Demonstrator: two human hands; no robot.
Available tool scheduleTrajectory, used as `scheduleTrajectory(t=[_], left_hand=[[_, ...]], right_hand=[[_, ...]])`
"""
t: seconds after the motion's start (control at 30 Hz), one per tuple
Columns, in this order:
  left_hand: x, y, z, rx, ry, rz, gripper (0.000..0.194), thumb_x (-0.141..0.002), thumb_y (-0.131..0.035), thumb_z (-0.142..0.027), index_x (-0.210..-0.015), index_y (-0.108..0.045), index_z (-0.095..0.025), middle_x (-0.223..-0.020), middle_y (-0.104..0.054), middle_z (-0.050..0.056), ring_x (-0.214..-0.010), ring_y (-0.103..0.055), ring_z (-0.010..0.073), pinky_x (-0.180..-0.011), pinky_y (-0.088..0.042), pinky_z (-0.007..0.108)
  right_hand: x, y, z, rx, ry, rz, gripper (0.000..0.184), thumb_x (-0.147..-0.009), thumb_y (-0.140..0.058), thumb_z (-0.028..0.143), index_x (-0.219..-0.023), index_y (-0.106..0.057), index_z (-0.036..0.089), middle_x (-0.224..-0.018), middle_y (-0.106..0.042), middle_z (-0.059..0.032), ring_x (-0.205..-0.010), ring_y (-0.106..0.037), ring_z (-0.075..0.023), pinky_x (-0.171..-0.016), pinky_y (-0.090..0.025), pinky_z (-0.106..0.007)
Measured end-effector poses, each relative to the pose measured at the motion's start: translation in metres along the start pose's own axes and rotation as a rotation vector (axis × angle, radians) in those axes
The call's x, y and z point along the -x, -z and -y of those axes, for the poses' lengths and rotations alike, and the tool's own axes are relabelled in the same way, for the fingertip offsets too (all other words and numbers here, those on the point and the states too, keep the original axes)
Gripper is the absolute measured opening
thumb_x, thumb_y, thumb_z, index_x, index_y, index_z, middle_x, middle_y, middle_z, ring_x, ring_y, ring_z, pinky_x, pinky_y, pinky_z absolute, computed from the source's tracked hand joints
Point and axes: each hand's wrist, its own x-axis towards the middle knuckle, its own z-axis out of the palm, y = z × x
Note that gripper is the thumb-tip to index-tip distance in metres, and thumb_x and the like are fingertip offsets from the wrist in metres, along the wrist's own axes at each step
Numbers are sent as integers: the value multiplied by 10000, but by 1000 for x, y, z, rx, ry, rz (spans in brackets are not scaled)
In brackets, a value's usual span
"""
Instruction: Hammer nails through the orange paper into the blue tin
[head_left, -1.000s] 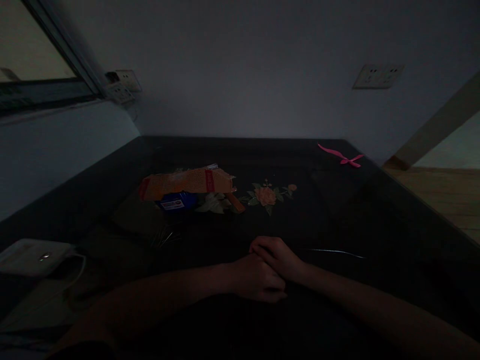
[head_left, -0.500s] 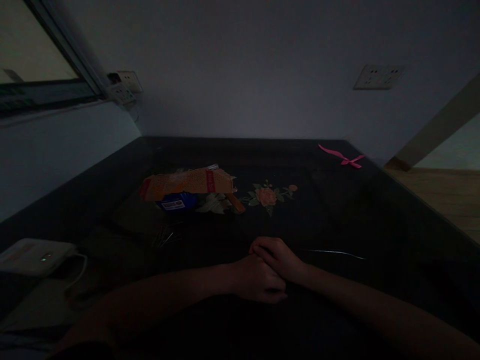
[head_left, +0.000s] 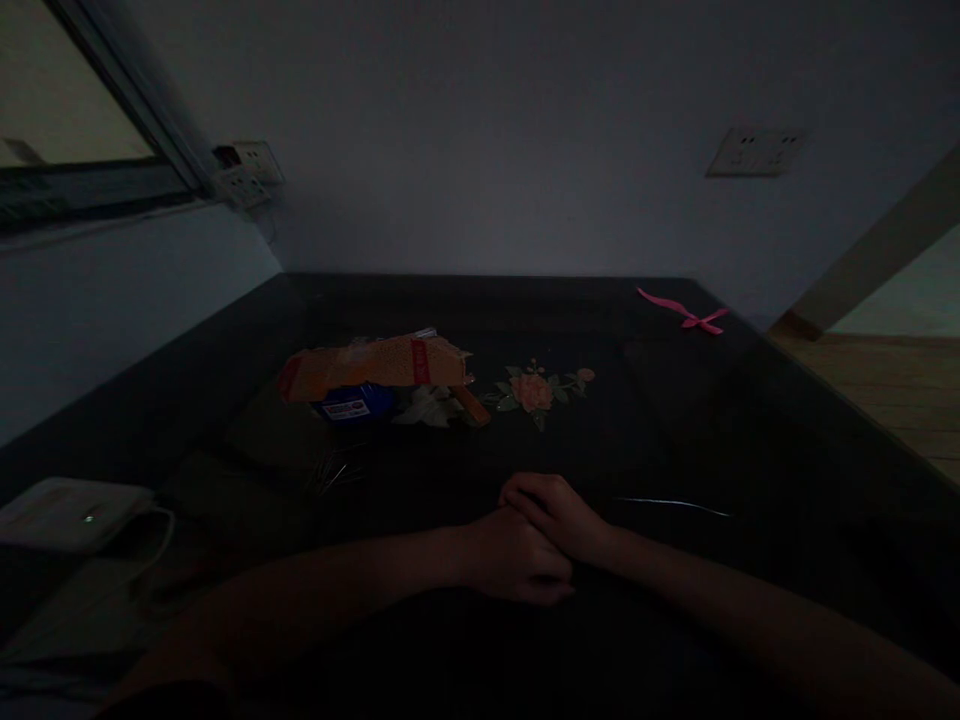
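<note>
My left hand point(head_left: 516, 558) and my right hand point(head_left: 559, 515) rest together on the dark table point(head_left: 637, 620). The right lies partly over the left, and the fingers of both are curled in. No object shows in either hand, though the dim light hides the undersides. Just right of my right hand lies a thin, pale wire-like strand point(head_left: 679, 503). Farther off to the left are several thin wire-like pieces point(head_left: 336, 474).
A crumpled orange-and-red package point(head_left: 375, 362) covers part of a blue packet point(head_left: 352, 404). Beside them is an orange-brown strip point(head_left: 472, 406). A pink flower design point(head_left: 532, 392) marks the table. A pink ribbon point(head_left: 694, 321) lies far right; a white device point(head_left: 75, 512) with a cable, left.
</note>
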Motion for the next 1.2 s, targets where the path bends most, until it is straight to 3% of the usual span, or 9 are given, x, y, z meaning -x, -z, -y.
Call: scheduleTrajectory(t=[0.6,0.93,1.2], left_hand=[[0,-1,1,8,-30,-51,202,-864,-603,-271,-694,-636,-169,-651,-693,-3,-573,-588,114,-501,-337,262],[1,-1,1,14,8,8,180,-862,-602,-278,-715,-651,-185,-669,-696,-8,-602,-594,119,-519,-358,261],[1,1,0,18,-13,-40,195,-867,-597,-271,-708,-648,-171,-656,-689,-4,-577,-579,114,-498,-334,261]], right_hand=[[1,2,3,-24,-19,12,173,-946,-553,293,-915,-652,155,-864,-684,-11,-749,-660,-156,-696,-546,-350],[0,2,2,-20,-28,18,169,-945,-556,291,-919,-652,155,-872,-684,-12,-750,-659,-156,-696,-546,-350],[0,2,3,-9,-24,17,165,-945,-556,288,-917,-653,157,-878,-686,-14,-757,-660,-156,-706,-546,-354]])
